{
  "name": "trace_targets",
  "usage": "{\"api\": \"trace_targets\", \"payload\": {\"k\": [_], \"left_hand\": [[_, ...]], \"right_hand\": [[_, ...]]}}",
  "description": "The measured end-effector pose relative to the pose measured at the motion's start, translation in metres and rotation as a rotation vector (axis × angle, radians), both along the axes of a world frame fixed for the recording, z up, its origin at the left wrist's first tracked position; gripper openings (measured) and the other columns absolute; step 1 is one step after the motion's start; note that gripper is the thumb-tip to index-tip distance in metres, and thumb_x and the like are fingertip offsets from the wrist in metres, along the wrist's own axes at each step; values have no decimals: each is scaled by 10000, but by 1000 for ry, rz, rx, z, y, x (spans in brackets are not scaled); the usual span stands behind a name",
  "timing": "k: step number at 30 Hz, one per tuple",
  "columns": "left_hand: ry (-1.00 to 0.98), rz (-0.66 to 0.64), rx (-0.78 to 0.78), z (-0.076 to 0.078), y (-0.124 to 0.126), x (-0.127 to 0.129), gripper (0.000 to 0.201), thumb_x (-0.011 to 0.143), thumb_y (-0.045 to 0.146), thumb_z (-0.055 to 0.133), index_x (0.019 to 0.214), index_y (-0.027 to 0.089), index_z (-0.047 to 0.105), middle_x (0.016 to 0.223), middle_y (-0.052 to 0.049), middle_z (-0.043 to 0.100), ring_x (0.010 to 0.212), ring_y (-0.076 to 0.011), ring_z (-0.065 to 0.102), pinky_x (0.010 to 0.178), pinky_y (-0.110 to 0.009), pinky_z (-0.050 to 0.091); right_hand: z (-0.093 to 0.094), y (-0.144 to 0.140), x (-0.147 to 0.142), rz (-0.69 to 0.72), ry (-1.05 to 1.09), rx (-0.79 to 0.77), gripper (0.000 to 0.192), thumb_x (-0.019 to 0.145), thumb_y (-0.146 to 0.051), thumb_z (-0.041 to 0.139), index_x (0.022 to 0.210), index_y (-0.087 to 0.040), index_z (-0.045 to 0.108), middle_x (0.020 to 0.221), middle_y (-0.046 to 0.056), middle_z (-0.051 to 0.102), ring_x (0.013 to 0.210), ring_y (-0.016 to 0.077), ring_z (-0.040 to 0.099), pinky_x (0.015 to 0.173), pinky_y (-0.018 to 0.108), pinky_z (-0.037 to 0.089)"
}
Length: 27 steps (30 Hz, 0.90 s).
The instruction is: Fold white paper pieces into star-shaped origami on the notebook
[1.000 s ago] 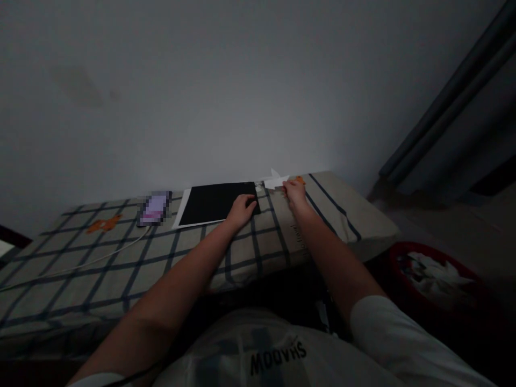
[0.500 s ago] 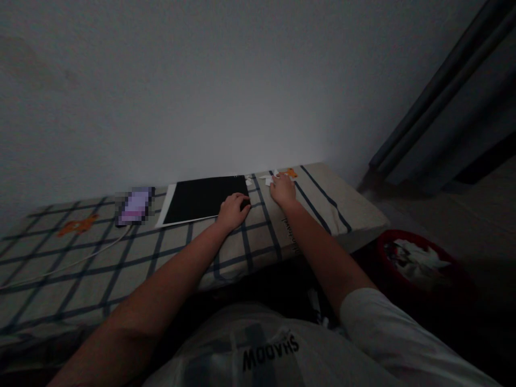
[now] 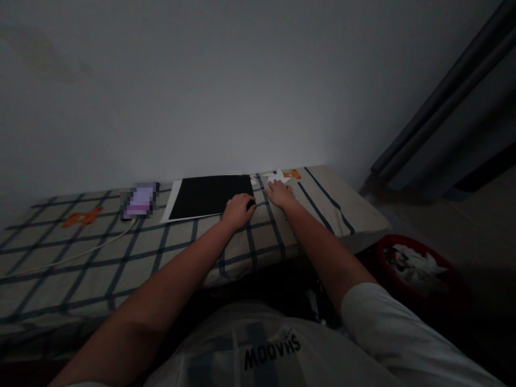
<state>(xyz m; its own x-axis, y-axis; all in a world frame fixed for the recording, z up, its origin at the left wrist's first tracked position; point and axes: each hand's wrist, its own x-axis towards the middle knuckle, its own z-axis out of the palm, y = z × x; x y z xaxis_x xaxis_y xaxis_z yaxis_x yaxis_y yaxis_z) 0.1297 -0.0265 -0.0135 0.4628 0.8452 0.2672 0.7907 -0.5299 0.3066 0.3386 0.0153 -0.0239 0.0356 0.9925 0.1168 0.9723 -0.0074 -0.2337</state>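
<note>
On the checked cloth, a black sheet (image 3: 205, 196) with a white border along its left and front edges lies flat by the wall. My left hand (image 3: 238, 210) is at its right front corner, fingers curled and closed around the dark edge; the exact grip is partly hidden. To the right, a white star-shaped paper piece (image 3: 279, 176) lies on the cloth. The fingers of my right hand (image 3: 280, 194) are spread and rest against its near side, with the thumb out to the left. Small white scraps (image 3: 253, 180) lie between the sheet and the star.
A phone (image 3: 141, 200) with a lit screen and a white cable (image 3: 97, 248) lies to the left. The checked cloth (image 3: 149, 274) covers a long surface against the wall, with orange bear prints. A red bin (image 3: 389, 242) holding white crumpled stuff stands at lower right, below a dark curtain (image 3: 447, 91).
My right hand has drawn back slightly toward me and spread its fingers, uncovering more of the white star. My left hand stays at the sheet's corner. The view has shifted slightly.
</note>
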Motion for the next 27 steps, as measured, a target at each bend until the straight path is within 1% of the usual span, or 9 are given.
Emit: {"api": "trace_targets", "payload": {"k": [4,7,9,12,16,18,20,23,27], "left_hand": [[-19,-22,-7,-1,2,0,353,1039,305,590,1336,168,725,1430,-158,725,1380,-352,643,1189,-516,511],[-32,-78,-14,1,4,-10,384,1037,319,577,1376,195,705,1457,-126,720,1376,-288,662,1204,-440,518],[-24,-115,-20,5,6,-27,396,1031,341,568,1376,214,714,1474,-104,719,1381,-259,669,1208,-402,519],[15,-119,-21,14,13,-66,433,988,426,610,1320,192,762,1535,-134,686,1468,-316,613,1264,-463,467],[124,-39,-34,20,21,-116,730,915,607,685,1469,132,693,1697,-202,522,1592,-398,475,1323,-522,371],[234,-19,-68,16,21,-128,797,962,617,628,1554,83,617,1729,-238,460,1607,-391,456,1327,-504,359],[256,-2,-64,10,17,-132,783,1002,592,598,1596,83,572,1744,-239,431,1638,-390,405,1338,-536,326],[281,49,2,0,9,-131,704,1053,546,567,1612,119,560,1753,-217,425,1645,-372,397,1341,-564,315],[270,78,17,-4,4,-132,678,1053,540,599,1614,162,564,1741,-202,450,1634,-365,422,1327,-565,347]], "right_hand": [[0,-4,1,1,-8,60,572,1118,-457,463,1585,-150,582,1707,211,505,1560,364,483,1257,569,390],[3,-8,1,9,-6,116,541,1092,-410,516,1557,-152,613,1683,215,530,1535,383,496,1234,579,408],[8,-11,0,27,1,161,523,1079,-368,535,1549,-154,624,1686,214,523,1540,389,481,1235,587,402],[21,-13,-8,107,20,226,456,1086,-312,516,1477,-157,692,1644,196,565,1512,365,506,1243,557,392],[39,-6,-43,370,49,226,354,1093,-256,538,1346,-209,782,1451,105,719,1358,223,635,1178,366,461],[43,-1,-70,587,52,201,349,1090,-224,543,1331,-164,788,1384,133,754,1325,235,656,1172,384,470],[42,4,-98,702,39,166,359,1085,-239,574,1366,-132,770,1409,163,742,1335,259,661,1159,402,488],[32,6,-128,747,42,132,380,1093,-320,603,1420,-191,747,1473,152,715,1370,274,652,1155,427,504],[15,6,-136,748,109,125,392,1073,-332,652,1437,-214,735,1525,145,694,1419,274,637,1188,448,494]]}}
